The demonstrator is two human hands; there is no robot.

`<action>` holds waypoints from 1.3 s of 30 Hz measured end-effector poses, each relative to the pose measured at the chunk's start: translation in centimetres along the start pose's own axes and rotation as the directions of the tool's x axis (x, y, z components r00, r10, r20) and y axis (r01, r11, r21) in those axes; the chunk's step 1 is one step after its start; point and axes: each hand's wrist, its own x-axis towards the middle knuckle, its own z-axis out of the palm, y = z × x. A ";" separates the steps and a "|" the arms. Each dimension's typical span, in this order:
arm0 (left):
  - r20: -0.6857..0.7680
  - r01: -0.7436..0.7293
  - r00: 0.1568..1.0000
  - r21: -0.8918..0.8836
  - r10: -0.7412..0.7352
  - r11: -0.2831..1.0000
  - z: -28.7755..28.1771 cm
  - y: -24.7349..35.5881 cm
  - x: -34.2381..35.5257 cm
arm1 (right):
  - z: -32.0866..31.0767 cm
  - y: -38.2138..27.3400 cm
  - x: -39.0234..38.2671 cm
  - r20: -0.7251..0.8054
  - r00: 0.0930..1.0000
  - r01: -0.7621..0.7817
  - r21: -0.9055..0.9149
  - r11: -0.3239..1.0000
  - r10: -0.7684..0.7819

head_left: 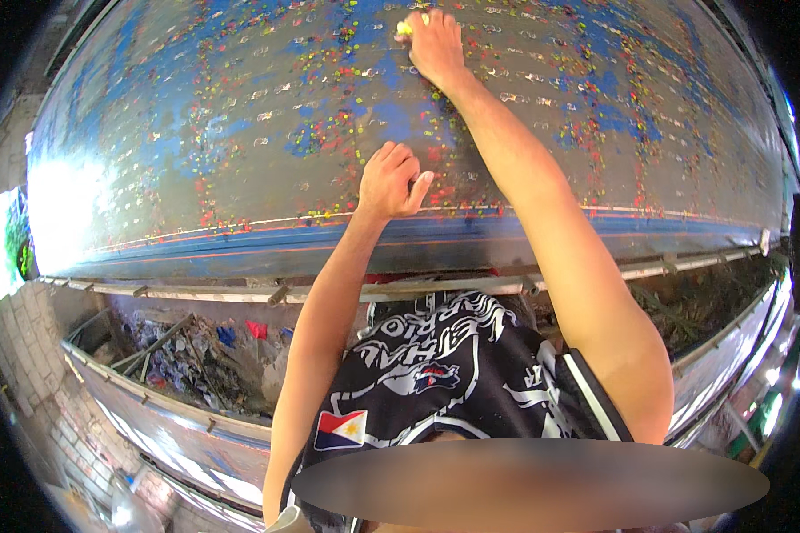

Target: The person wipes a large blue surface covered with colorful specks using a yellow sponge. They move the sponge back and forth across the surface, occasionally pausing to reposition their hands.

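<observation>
My right hand [436,51] reaches far across a long, paint-stained table [320,186], its fingers closed round a small bright yellow piece [405,28]. Most of that piece is covered by the hand, so its kind does not show. Nearer to me, my left hand [388,181] rests on the tabletop with its fingers curled in and the thumb sticking out to the right. Nothing shows in it. Around both hands the grey and blue surface carries rows of red, yellow and green paint specks and pale outlined marks.
A metal rail [471,290] runs along the table's near edge, close to my body. Below and behind it, a trough on the left holds crumpled scraps [191,360] and a red piece [256,330]. Strong glare whitens the table's left end. Brick paving [27,342] lies at far left.
</observation>
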 end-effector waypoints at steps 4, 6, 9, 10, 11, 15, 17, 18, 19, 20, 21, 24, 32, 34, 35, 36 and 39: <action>-0.031 0.052 0.998 0.115 -0.049 0.992 0.6 0.4 -0.2 | 3.7 3.6 9.0 -0.160 0.987 0.010 0.033 0.999 -0.005; -0.029 0.085 0.996 0.164 -0.082 0.983 0.7 0.6 -0.2 | 4.6 5.0 12.0 -0.135 0.991 0.007 0.053 0.999 0.000; -0.013 0.109 0.994 0.212 -0.108 0.971 0.8 0.7 0.1 | 5.3 6.9 14.7 -0.105 0.994 0.024 0.091 0.996 -0.014; -0.013 0.104 0.994 0.222 -0.104 0.969 0.8 0.8 0.2 | 5.5 7.3 14.9 -0.111 0.994 0.030 0.091 0.995 -0.020; -0.018 0.105 0.994 0.227 -0.104 0.968 0.9 0.9 0.4 | 5.6 7.8 15.0 -0.116 0.993 0.037 0.087 0.996 -0.027; -0.013 0.133 0.991 0.255 -0.134 0.958 1.2 1.0 0.7 | 4.7 10.1 13.3 -0.150 0.988 -0.029 0.084 0.996 0.041; -0.011 0.124 0.992 0.263 -0.126 0.957 1.3 0.9 0.7 | 3.2 12.5 12.3 -0.098 0.991 -0.086 0.087 0.992 0.094; -0.005 0.127 0.991 0.269 -0.130 0.955 1.3 0.9 0.7 | 2.2 14.0 11.5 -0.095 0.989 -0.105 0.075 0.992 0.112; -0.001 0.129 0.991 0.275 -0.134 0.953 1.4 0.9 0.7 | 1.1 15.6 10.8 -0.094 0.987 -0.121 0.061 0.991 0.127; 0.002 0.137 0.990 0.270 -0.143 0.953 1.4 0.9 0.6 | -0.2 17.4 10.1 -0.070 0.984 -0.161 0.022 0.987 0.162; -0.001 0.123 0.992 0.276 -0.128 0.953 1.4 0.9 0.6 | -1.5 19.3 9.4 -0.047 0.979 -0.201 -0.016 0.980 0.200; 0.005 0.107 0.994 0.291 -0.113 0.951 1.5 0.9 0.7 | -5.7 25.6 7.1 -0.098 0.942 -0.326 -0.033 0.945 0.322; -0.019 0.068 0.998 0.299 -0.065 0.952 1.7 0.8 0.5 | -10.6 33.8 -2.5 -0.021 0.959 -0.278 -0.246 0.928 0.282; -0.029 0.060 0.998 0.291 -0.054 0.955 1.7 0.7 0.4 | -11.8 33.8 -5.5 0.099 0.962 -0.222 -0.246 0.943 0.252; -0.032 0.062 0.998 0.284 -0.055 0.957 1.7 0.7 0.3 | -12.6 33.4 -7.6 0.122 0.963 -0.205 -0.237 0.950 0.238; -0.034 0.050 0.999 0.287 -0.042 0.957 1.7 0.6 0.3 | -13.3 32.9 -9.5 0.145 0.964 -0.186 -0.229 0.955 0.223; -0.031 0.039 0.999 0.296 -0.031 0.954 1.5 0.6 0.2 | -15.4 30.4 -16.6 0.160 0.968 -0.154 -0.223 0.963 0.192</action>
